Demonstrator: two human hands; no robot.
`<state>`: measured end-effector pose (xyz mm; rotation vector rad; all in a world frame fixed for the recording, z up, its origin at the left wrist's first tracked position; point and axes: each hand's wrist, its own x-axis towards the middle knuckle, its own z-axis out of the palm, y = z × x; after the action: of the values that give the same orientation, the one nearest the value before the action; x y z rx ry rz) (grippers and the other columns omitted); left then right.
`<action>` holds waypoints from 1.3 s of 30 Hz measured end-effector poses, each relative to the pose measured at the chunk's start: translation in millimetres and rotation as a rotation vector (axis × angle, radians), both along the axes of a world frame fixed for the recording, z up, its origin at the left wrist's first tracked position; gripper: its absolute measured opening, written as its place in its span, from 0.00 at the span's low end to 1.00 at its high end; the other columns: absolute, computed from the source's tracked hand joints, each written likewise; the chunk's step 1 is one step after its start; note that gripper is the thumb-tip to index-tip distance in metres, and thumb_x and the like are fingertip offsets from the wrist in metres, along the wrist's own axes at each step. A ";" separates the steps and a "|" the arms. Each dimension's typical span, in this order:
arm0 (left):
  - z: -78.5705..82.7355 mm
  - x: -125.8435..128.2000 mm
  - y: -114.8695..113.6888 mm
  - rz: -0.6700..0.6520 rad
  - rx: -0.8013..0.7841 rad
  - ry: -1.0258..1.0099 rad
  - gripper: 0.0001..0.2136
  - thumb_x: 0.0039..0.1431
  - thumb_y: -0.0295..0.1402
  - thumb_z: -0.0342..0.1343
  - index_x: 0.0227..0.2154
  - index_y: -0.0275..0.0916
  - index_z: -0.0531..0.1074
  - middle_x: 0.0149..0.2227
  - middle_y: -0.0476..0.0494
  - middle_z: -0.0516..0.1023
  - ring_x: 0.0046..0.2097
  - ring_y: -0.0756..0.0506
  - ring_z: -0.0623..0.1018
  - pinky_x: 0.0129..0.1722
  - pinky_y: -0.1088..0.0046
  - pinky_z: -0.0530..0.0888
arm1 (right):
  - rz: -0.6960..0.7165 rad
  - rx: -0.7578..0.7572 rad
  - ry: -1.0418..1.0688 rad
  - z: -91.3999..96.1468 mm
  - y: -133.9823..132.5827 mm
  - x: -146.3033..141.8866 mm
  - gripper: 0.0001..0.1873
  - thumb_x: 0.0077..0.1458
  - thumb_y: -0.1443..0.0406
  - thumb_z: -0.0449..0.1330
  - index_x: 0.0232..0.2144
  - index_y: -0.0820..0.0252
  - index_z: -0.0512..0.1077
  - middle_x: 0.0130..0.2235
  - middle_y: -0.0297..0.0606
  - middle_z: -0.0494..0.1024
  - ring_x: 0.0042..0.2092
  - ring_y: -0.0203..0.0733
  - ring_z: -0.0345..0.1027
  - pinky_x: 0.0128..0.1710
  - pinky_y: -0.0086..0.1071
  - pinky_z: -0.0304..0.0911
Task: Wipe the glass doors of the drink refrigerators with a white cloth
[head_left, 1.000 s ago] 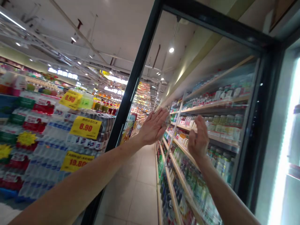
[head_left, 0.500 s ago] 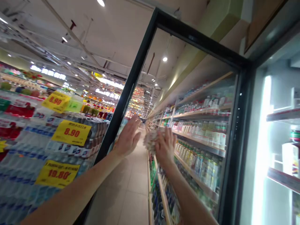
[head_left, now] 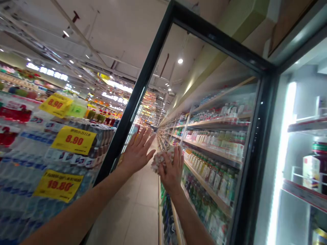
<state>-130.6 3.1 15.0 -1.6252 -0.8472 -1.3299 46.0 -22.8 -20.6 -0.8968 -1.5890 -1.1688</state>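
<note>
My left hand (head_left: 136,153) lies flat with its fingers spread against the glass of an open fridge door, close to the dark door frame (head_left: 144,81). Under my right hand (head_left: 173,173) is a crumpled, mottled whitish-pink cloth (head_left: 158,161), pressed against the same pane. The fingers of that hand bend over the cloth and cover part of it. Through the glass pane (head_left: 204,92) show an aisle and drink shelves, partly as reflection perhaps; I cannot tell which.
At the right stands the lit fridge interior (head_left: 298,136), with a bottle (head_left: 320,163) on its shelf. Packed water bottles (head_left: 22,183) with yellow price signs (head_left: 74,140) are stacked at the left. Tiled floor (head_left: 122,217) runs between.
My right hand has slid down and a little left on the glass with the cloth. The left hand's fingers are spread wider, and the view has shifted slightly.
</note>
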 end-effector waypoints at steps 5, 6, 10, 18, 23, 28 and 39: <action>-3.3 3.0 1.4 -0.026 -0.015 -0.043 0.28 0.60 0.39 0.47 0.62 0.42 0.48 0.64 0.40 0.51 0.65 0.41 0.48 0.62 0.56 0.49 | -0.163 0.136 0.337 7.5 -13.6 97.0 0.19 0.56 0.66 0.48 0.48 0.55 0.71 0.63 0.44 0.51 0.63 0.57 0.45 0.55 0.61 0.48; -3.8 3.6 1.6 -0.033 -0.013 -0.050 0.29 0.59 0.39 0.48 0.62 0.43 0.47 0.64 0.40 0.51 0.65 0.41 0.48 0.62 0.56 0.49 | -0.158 0.164 0.414 11.5 -15.2 112.1 0.20 0.55 0.67 0.47 0.47 0.57 0.71 0.63 0.45 0.51 0.62 0.57 0.47 0.55 0.61 0.49; -4.3 4.2 2.7 -0.057 -0.010 -0.061 0.29 0.60 0.39 0.47 0.62 0.45 0.45 0.64 0.41 0.51 0.65 0.41 0.49 0.62 0.55 0.49 | -0.043 0.174 0.407 15.9 -12.3 95.4 0.21 0.55 0.68 0.45 0.46 0.60 0.71 0.63 0.46 0.51 0.63 0.54 0.45 0.56 0.56 0.51; -3.5 3.9 2.6 -0.028 0.000 -0.042 0.29 0.60 0.38 0.47 0.62 0.43 0.45 0.64 0.39 0.50 0.65 0.40 0.50 0.61 0.53 0.51 | -0.169 0.000 0.323 -2.4 -9.8 59.2 0.20 0.59 0.63 0.47 0.52 0.55 0.65 0.63 0.49 0.51 0.64 0.56 0.40 0.57 0.62 0.39; -3.1 4.1 1.4 -0.037 -0.011 -0.038 0.28 0.60 0.38 0.47 0.62 0.42 0.47 0.64 0.39 0.50 0.65 0.39 0.49 0.61 0.53 0.51 | -0.155 0.167 0.652 3.9 -16.0 112.2 0.21 0.59 0.61 0.46 0.50 0.63 0.67 0.63 0.56 0.49 0.63 0.57 0.44 0.56 0.60 0.44; -2.8 3.2 4.2 -0.082 0.007 -0.045 0.27 0.60 0.38 0.47 0.61 0.43 0.49 0.64 0.39 0.51 0.65 0.39 0.50 0.61 0.52 0.50 | -0.083 0.013 0.161 -14.1 -7.6 37.0 0.19 0.59 0.66 0.48 0.53 0.55 0.65 0.62 0.45 0.57 0.65 0.49 0.39 0.59 0.54 0.41; -2.9 3.6 4.6 -0.047 0.015 -0.049 0.28 0.59 0.38 0.47 0.61 0.41 0.49 0.64 0.38 0.51 0.65 0.40 0.50 0.62 0.54 0.49 | -0.185 0.173 0.576 -8.6 -10.3 101.0 0.25 0.60 0.65 0.43 0.59 0.62 0.57 0.62 0.55 0.53 0.64 0.55 0.43 0.55 0.61 0.43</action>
<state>-127.0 7.7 12.1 -1.6156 -0.8307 -1.4107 147.0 -33.1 -29.3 -1.1554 -0.9438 -1.0297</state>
